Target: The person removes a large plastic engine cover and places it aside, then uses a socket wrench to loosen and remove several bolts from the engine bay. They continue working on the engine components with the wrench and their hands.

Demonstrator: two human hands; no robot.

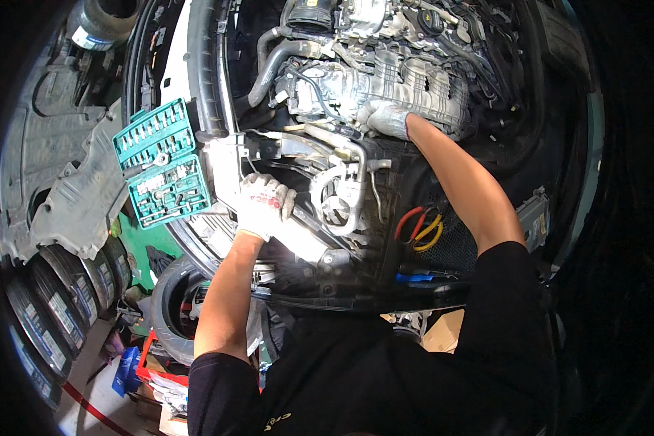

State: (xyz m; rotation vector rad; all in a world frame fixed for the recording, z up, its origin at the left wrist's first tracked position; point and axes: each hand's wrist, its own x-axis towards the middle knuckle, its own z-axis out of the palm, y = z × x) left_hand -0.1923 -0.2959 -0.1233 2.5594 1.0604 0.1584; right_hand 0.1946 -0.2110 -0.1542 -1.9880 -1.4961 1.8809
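My left hand [266, 206], in a white work glove with red print, rests with curled fingers over the white front crossmember [305, 240] of a car's engine bay. My right hand [386, 120], gloved in grey-white, reaches to the lower edge of the ribbed intake manifold [403, 84]. Its fingertips are partly lost among the parts, so what they touch or hold is hidden. Beside that hand runs a black cable [317, 92]. A pale looped metal pipe [358, 191] lies between my two arms. Strong light washes out the crossmember and my left glove.
An open green socket set [158, 158] with a ratchet [161, 159] sits left on the car's front. Red-and-yellow-handled pliers [426, 226] and a blue-handled tool [414, 277] lie near my right forearm. Tyres [54, 305] and a grey undertray [82, 201] stand at left.
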